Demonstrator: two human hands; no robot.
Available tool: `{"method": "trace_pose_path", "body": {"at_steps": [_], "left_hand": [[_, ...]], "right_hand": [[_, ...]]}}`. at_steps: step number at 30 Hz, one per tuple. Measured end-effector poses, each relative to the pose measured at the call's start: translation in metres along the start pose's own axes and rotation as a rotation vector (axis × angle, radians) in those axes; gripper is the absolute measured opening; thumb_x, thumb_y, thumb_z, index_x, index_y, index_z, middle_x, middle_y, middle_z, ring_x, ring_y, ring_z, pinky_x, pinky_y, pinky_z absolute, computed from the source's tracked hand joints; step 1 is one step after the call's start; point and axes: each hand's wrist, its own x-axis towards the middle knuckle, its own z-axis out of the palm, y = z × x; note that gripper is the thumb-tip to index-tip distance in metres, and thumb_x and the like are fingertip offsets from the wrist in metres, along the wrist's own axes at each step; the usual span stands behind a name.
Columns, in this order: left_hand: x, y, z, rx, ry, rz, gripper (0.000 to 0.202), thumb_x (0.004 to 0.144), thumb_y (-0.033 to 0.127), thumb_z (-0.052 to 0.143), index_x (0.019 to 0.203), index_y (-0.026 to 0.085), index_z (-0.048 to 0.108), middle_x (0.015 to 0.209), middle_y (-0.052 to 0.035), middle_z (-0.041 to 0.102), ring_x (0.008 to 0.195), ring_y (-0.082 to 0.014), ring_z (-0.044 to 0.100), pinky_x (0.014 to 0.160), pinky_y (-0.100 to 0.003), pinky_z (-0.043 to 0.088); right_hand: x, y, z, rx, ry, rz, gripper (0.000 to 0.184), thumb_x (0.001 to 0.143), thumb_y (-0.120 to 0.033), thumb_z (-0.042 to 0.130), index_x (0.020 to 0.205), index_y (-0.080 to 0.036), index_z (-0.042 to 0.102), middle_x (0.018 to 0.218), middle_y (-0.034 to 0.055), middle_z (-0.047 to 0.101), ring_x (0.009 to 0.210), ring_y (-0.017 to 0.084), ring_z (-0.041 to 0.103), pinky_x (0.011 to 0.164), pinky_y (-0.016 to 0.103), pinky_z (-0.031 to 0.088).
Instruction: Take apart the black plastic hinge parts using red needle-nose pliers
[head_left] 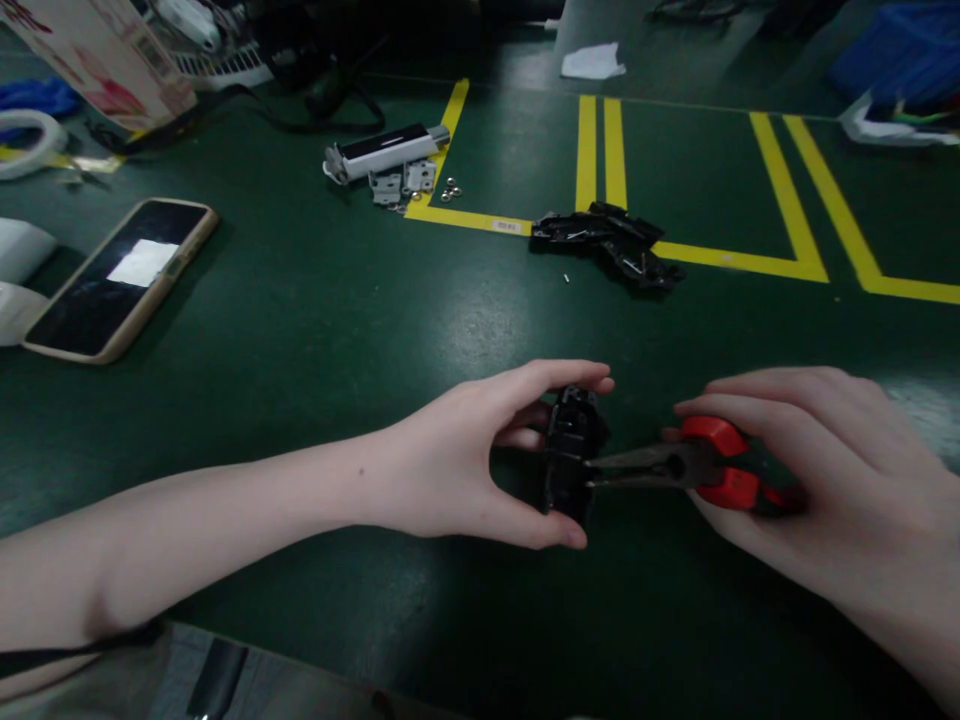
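Observation:
Between thumb and fingers, my left hand (480, 465) grips a small black plastic part (571, 455) above the green table. My right hand (817, 480) is wrapped round the red handles of needle-nose pliers (675, 467). The pliers point left, and their tips meet the right side of the black part. Whether the jaws pinch something there, I cannot tell. Farther back lies a pile of similar black plastic pieces (611, 243), with a tiny light pin (566, 278) in front of it.
A phone (120, 280) lies at the left, near a roll of white tape (28, 145). At the back are a white-and-black cylindrical device (386, 152), grey metal brackets (386, 188) and several small rings (450, 188). Yellow tape lines (739, 260) mark the table. A blue bin (900, 65) stands back right.

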Motion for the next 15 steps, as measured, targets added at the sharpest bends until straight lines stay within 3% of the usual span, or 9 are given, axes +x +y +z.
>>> {"method": "trace_pose_path", "body": {"at_steps": [5,15], "left_hand": [[0.0018,0.0006,-0.0047,0.086,0.009,-0.022,0.078,0.074,0.013,0.085,0.143,0.022,0.051,0.153,-0.0139,0.056,0.136,-0.0306,0.061,0.112,-0.046,0.057],[0.0028,-0.0023,-0.0069,0.198,0.009,0.011,0.074,0.074,0.021,0.087,0.139,0.018,0.051,0.147,-0.0133,0.061,0.131,-0.0272,0.063,0.111,-0.042,0.055]], "right_hand": [[-0.0018,0.0031,0.0011,-0.008,-0.003,0.024,0.020,0.087,-0.020,0.062,0.107,-0.020,0.059,0.095,0.0102,0.067,0.082,0.026,0.064,0.064,0.039,0.047],[-0.0010,0.0051,0.0041,-0.017,-0.053,-0.015,0.017,0.088,-0.020,0.058,0.105,-0.020,0.057,0.093,0.0095,0.066,0.082,0.025,0.064,0.063,0.037,0.048]]}}
